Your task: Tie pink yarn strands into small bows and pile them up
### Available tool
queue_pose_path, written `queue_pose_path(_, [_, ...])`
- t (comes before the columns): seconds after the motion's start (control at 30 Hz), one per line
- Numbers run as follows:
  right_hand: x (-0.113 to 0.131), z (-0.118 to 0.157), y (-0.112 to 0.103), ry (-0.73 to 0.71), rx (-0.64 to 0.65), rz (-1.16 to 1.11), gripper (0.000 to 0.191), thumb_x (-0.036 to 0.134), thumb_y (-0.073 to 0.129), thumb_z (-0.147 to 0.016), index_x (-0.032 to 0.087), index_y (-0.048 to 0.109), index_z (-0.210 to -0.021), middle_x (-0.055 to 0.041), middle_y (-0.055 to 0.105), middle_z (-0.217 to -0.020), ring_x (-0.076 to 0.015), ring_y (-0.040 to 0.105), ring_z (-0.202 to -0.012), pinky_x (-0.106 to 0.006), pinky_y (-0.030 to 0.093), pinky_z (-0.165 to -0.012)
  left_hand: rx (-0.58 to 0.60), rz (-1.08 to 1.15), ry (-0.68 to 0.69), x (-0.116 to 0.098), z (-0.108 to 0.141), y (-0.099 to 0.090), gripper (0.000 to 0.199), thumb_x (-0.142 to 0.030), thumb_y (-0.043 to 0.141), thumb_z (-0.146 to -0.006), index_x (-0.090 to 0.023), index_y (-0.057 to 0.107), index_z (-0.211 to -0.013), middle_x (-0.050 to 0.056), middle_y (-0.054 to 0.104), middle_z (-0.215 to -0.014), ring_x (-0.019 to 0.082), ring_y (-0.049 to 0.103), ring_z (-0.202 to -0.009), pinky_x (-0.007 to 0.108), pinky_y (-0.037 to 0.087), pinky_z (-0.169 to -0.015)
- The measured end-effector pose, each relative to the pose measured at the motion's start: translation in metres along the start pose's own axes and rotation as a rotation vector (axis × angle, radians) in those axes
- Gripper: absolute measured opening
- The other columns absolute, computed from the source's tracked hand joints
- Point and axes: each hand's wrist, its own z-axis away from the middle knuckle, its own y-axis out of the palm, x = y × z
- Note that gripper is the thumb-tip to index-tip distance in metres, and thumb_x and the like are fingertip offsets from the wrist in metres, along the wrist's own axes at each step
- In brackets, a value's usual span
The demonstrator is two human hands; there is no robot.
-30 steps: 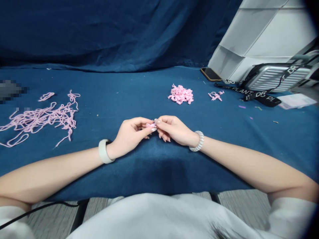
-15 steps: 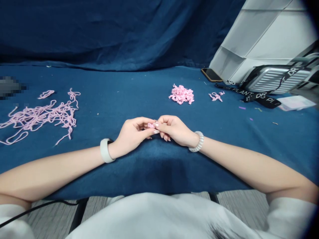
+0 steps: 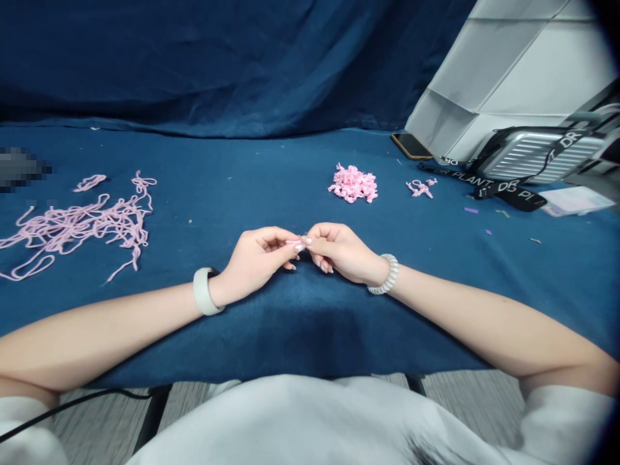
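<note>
My left hand (image 3: 259,261) pinches a short bit of pink yarn (image 3: 292,242) between thumb and fingers; most of it is hidden. Thumb and index finger of my right hand (image 3: 341,253) are closed at the same spot, on the yarn's other end, with the fingertips of both hands meeting. Beyond my right hand lies a heap of small pink knotted yarn pieces (image 3: 353,183). To its right is a smaller, loose cluster of yarn bits (image 3: 421,188). On the left spreads a tangle of long pink yarn strands (image 3: 92,223), with a small separate bundle (image 3: 91,183) above it.
A phone (image 3: 411,146) rests by a white box-like panel (image 3: 513,71) at the back right. Near it stand a silver ridged case (image 3: 542,152) and a black lettered strap (image 3: 508,192). Small scraps (image 3: 471,210) dot the blue cloth (image 3: 232,187). A blurred dark object (image 3: 22,169) lies far left.
My fingertips have shifted slightly on the yarn, and less of its pink loop shows between them now. Both hands stay in nearly the same place.
</note>
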Motion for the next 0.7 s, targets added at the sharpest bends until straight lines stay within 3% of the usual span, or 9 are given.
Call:
queue_pose_path(0.2, [0.0041,-0.0015,0.0021,0.019,0.001,-0.043,0.039,0.052,0.06,-0.077,0.016,0.048,-0.067,0.006,0.05,-0.046,-0.0043,0.042,-0.035,-0.015,0.034,-0.033,0.01,0.013,-0.003,0.001,0.0004,0.0,0.023,-0.032,0.069,-0.074,-0.012,0.069,-0.086,0.005,0.071,-0.077,0.012,0.063,-0.059,0.022,0.056,-0.055])
queue_pose_path(0.37, [0.0041,-0.001,0.0046,-0.006,0.026,0.102,0.043,0.058,0.053,-0.08,0.017,0.046,-0.07,0.0055,0.051,-0.049,-0.0038,0.044,-0.037,-0.014,0.035,-0.034,0.018,0.011,-0.014,0.0008,0.0003,0.0006,0.026,-0.034,0.071,-0.071,-0.012,0.069,-0.084,0.004,0.071,-0.074,0.011,0.063,-0.058,0.022,0.056,-0.055])
queue_pose_path(0.7, [0.0,0.0003,0.0061,-0.059,0.02,0.13,0.035,0.047,0.054,-0.083,0.017,0.045,-0.07,0.007,0.05,-0.049,-0.003,0.043,-0.037,-0.013,0.034,-0.034,0.0,0.015,-0.011,0.0009,0.0,0.0006,0.023,-0.034,0.071,-0.072,-0.012,0.068,-0.08,0.003,0.07,-0.072,0.01,0.062,-0.056,0.021,0.055,-0.056])
